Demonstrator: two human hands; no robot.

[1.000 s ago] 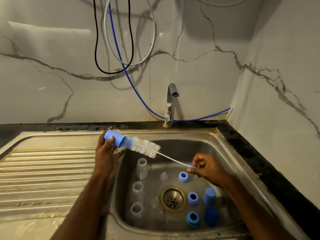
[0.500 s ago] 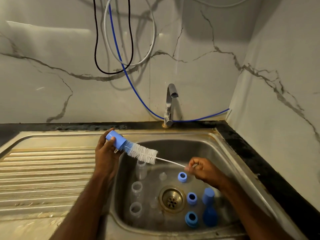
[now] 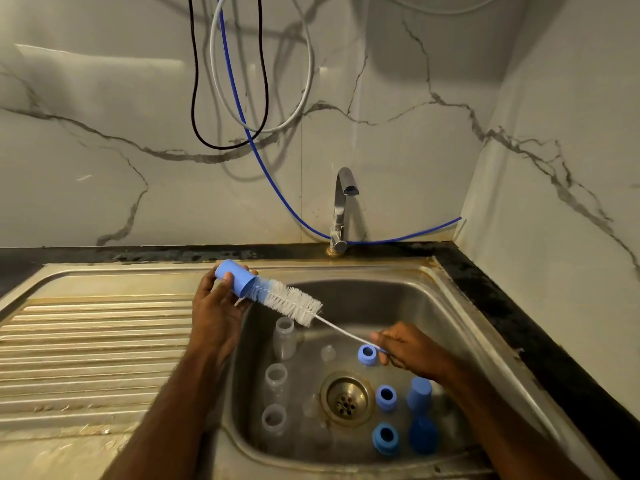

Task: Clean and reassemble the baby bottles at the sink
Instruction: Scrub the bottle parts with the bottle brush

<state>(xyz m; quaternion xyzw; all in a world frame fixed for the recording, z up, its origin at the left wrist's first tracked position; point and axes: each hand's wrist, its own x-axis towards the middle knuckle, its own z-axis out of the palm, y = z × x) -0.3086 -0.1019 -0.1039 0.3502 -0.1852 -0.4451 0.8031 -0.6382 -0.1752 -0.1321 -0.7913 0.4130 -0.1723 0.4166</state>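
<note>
- Blue cap (image 3: 235, 281) sits over the sink's far-left rim, gripped in your L hand (image 3: 216, 313), w/ brush (image 3: 289, 301) bristles partly inside.
- R hand (image 3: 410, 349) pinches the thin wire handle; it may flex & flick.
- Cap could drop onto the bottles (image 3: 277, 377) in the sink (image 3: 460, 327).

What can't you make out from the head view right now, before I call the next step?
- Inside of the blue cap held by the left hand: filled by the brush bristles.
- Brush handle end: hidden in the right hand.
- Clear teats on the sink floor: too faint to count.
- Water from the tap: none discernible.
</note>
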